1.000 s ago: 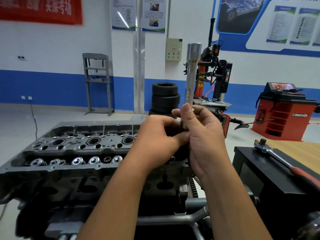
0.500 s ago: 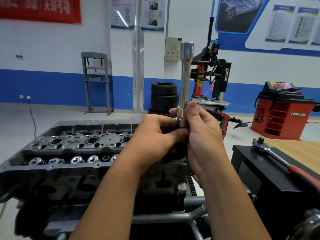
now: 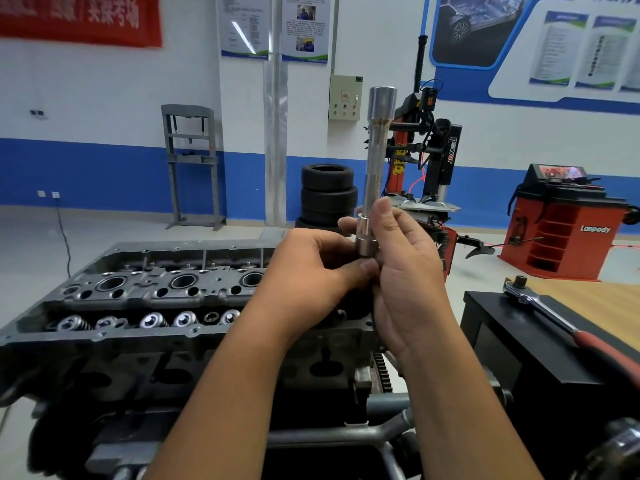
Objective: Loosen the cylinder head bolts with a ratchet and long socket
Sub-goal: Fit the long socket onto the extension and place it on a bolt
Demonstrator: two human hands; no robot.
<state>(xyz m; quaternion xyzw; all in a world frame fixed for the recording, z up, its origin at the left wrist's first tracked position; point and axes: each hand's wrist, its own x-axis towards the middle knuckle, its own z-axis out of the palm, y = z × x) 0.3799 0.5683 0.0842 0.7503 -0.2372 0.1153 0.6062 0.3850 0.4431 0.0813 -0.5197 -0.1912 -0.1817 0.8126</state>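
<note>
A long chrome socket [image 3: 375, 157] stands upright in front of me, above the right end of the grey cylinder head [image 3: 145, 292]. My right hand [image 3: 405, 271] grips its lower part, thumb and fingers wrapped round the shaft. My left hand [image 3: 311, 275] pinches the socket's bottom end, where a short wider collar [image 3: 366, 239] shows; what the fingers hold below it is hidden. The ratchet [image 3: 540, 306], with a red handle, lies on the black box at the right, apart from both hands.
The black box [image 3: 540, 358] sits on a wooden bench [image 3: 595, 306] to the right. Behind are stacked tyres [image 3: 327, 195], a tyre changer [image 3: 426, 157], a red wheel balancer [image 3: 561, 226] and a grey press frame [image 3: 190, 164].
The socket has risen a little out of my hands, so its lower collar now shows above the fingers. Both hands stay together at its base.
</note>
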